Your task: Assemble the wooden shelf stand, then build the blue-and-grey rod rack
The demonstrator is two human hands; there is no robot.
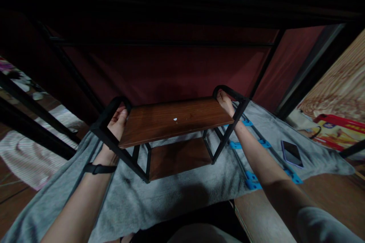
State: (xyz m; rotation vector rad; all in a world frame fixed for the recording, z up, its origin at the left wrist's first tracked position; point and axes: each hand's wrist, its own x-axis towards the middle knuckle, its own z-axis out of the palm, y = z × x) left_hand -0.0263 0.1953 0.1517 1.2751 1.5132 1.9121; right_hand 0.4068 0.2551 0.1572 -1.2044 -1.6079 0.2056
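Fingers (pixel 122 114) of the left hand (pixel 115 129) were curled round the left end frame of the shelf (pixel 173 119), a black band (pixel 98 168) on that wrist. Shelf stood on a grey blanket (pixel 182 193), its second board below. Right hand (pixel 226 103) gripped the right end frame. Blue clips (pixel 252 180) and a phone (pixel 291 153) lay on the blanket to the right

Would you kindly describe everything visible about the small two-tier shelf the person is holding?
The shelf has two dark brown, wood-look boards set in a black metal frame with rounded side loops. It stands upright on a grey blanket, the top board bearing a small white speck. The left hand and right hand each reach through a side loop and grip the ends of the top board.
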